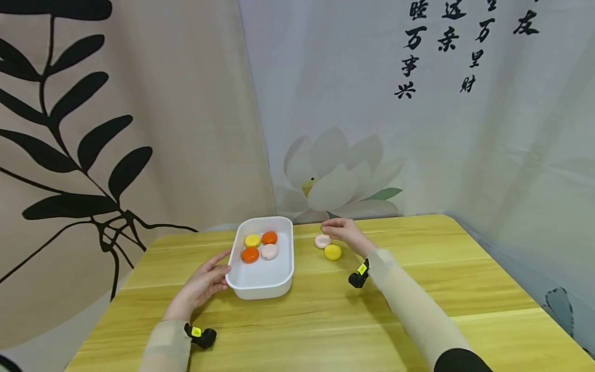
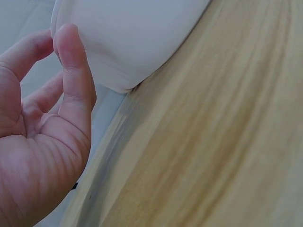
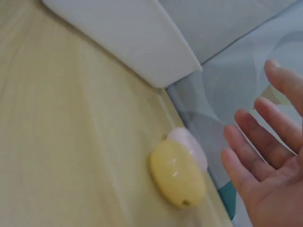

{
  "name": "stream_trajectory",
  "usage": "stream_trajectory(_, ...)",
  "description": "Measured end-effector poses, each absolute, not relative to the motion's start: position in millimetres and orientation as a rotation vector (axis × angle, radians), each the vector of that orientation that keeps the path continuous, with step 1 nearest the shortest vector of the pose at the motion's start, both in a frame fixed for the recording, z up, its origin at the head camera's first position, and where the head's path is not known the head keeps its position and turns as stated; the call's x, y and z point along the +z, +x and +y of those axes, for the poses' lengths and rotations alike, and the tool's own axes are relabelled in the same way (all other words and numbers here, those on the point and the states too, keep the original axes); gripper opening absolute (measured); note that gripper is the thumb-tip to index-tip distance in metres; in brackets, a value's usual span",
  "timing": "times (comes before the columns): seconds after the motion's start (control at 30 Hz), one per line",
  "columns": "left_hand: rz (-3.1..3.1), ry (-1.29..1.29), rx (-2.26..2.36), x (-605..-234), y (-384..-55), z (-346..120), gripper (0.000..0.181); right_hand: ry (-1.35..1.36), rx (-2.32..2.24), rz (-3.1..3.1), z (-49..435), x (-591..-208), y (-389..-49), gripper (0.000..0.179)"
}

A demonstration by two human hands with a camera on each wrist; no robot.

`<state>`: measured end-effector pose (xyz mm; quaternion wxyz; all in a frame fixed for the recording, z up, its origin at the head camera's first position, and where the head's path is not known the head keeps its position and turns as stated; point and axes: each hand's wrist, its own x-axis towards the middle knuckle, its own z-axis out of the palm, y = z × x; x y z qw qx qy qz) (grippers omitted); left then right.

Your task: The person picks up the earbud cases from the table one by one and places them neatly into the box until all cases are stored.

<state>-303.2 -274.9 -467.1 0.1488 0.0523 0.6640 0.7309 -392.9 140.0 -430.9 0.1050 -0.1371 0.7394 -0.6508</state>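
A white plastic tray (image 1: 260, 279) stands on the wooden table, with several flattened round beads in it: a yellow one (image 1: 252, 241), two orange ones, one being (image 1: 250, 254), and a pale pink one (image 1: 269, 251). My left hand (image 1: 204, 283) holds the tray's left side, thumb and index finger at its rim (image 2: 53, 19). On the table right of the tray lie a pink bead (image 1: 322, 241) and a yellow bead (image 1: 332, 252), which shows a small hole in the right wrist view. Just above and behind them is my right hand (image 1: 345, 233), fingers spread, nothing in it.
The wooden table (image 1: 297, 336) ends at its back edge close behind the tray and beads. Behind it hang a beige curtain (image 1: 200, 103) with dark leaves and a pale curtain (image 1: 325, 62) with a lotus and black writing. Small black cameras sit on both wrists.
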Motion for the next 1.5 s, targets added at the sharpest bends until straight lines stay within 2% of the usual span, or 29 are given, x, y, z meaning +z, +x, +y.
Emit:
stream_trajectory(0.23,1.916,0.109,2.107,-467,-304,-274,0.066,-0.213,-1.956,2.254,154,-457,-385,0.051)
stream_trajectory(0.43,1.908,0.133,2.111,-468,-304,-276,0.065,-0.193,-1.967,2.304,159,-473,-383,0.056)
stream_trajectory(0.8,1.91,0.103,2.128,-468,-302,-276,0.067,-0.292,-1.882,2.376,158,-484,-377,0.059)
stream_trajectory(1.5,1.918,0.107,2.117,-467,-301,-275,0.066,-0.407,-1.751,2.468,157,-484,-370,0.05)
